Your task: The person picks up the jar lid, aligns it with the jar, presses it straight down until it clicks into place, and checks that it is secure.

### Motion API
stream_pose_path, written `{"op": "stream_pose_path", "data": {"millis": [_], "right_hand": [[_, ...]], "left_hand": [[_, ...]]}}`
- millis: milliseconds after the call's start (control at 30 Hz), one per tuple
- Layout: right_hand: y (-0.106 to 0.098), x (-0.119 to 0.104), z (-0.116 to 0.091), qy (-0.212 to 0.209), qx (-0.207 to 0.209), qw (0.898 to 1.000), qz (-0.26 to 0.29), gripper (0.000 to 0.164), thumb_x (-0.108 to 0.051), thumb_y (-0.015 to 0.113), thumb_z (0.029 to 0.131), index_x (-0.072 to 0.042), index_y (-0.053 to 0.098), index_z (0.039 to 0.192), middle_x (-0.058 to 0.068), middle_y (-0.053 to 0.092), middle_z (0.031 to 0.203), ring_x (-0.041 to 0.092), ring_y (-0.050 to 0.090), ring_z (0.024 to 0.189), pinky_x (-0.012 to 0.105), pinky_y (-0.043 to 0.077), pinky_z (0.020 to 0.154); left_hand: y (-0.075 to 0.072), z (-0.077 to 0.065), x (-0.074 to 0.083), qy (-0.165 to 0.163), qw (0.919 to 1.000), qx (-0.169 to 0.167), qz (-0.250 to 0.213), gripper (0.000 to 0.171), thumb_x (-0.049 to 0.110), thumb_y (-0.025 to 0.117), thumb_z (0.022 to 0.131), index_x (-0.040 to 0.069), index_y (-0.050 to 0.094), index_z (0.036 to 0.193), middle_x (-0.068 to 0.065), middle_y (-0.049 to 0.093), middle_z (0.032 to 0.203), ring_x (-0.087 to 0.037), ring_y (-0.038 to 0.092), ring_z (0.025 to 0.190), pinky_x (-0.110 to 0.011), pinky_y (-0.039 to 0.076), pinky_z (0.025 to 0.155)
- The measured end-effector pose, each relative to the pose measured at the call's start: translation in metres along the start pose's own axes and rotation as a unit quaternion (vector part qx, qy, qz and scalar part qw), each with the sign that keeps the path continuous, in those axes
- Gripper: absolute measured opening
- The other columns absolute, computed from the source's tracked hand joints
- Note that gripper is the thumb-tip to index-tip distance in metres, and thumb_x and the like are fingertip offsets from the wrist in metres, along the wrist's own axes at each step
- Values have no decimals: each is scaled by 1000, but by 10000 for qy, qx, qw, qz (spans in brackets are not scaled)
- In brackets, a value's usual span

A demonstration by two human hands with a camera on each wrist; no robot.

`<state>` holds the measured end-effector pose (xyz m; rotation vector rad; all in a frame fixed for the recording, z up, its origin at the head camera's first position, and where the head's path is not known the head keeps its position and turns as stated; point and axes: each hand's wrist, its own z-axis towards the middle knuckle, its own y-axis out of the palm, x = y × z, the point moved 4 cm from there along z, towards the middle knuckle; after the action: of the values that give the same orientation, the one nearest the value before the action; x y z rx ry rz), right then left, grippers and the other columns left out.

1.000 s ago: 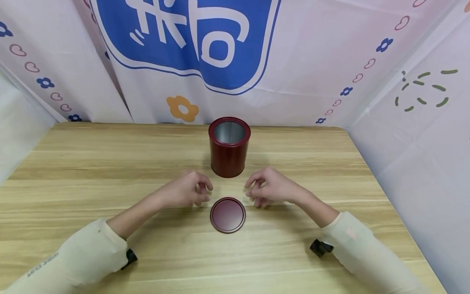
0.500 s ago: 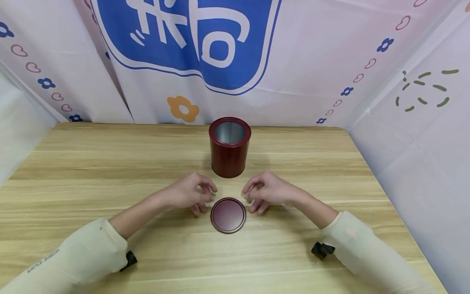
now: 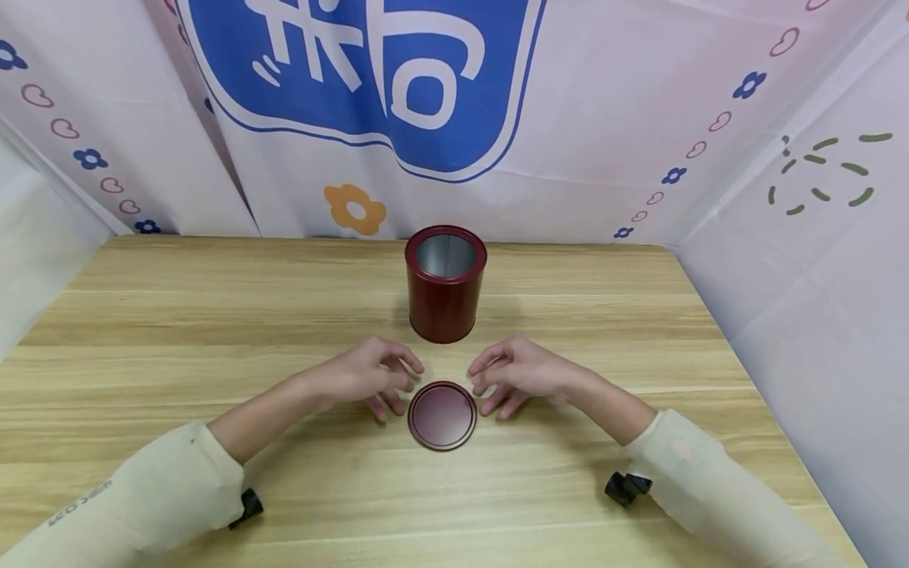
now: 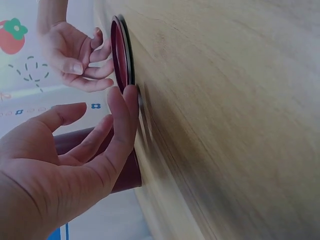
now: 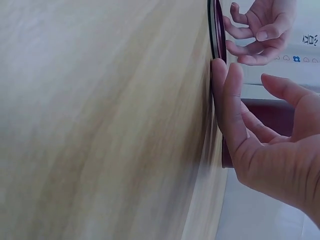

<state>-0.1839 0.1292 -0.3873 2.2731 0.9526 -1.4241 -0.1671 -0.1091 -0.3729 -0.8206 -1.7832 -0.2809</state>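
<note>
A round dark-red lid (image 3: 443,416) lies flat on the wooden table between the two hands. Just behind it stands a dark-red metal can (image 3: 443,308), upright, its top uncovered and its silvery inside showing. At the lid's left edge is my left hand (image 3: 372,371), fingers loosely bent; in the left wrist view its lower fingertips reach the rim of the lid (image 4: 120,55). On the other side my right hand (image 3: 521,369) mirrors it, its lower fingertips near the rim in the right wrist view. Neither hand grips the lid. Actual contact is hard to tell.
The wooden table (image 3: 213,308) runs back to a white printed cloth (image 3: 568,118) hanging behind the can. More white cloth (image 3: 817,260) closes off the right side. A small black device (image 3: 625,487) sits under the right sleeve.
Both hands have come inward toward the lid, the left moving right and the right slightly left, and their lower fingers have spread toward its rim. Can and lid stay in place.
</note>
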Motion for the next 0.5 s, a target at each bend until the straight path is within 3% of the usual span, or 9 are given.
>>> {"op": "stream_pose_path", "data": {"millis": [500], "right_hand": [[2, 3, -2, 38, -110, 9997, 196, 34, -8, 65, 98, 9, 60, 127, 15, 75, 105, 28, 77, 84, 36, 65, 66]], "left_hand": [[2, 0, -5, -209, 9987, -180, -427, 35, 5, 54, 99, -11, 55, 131, -24, 67, 116, -25, 73, 81, -35, 64, 66]]}}
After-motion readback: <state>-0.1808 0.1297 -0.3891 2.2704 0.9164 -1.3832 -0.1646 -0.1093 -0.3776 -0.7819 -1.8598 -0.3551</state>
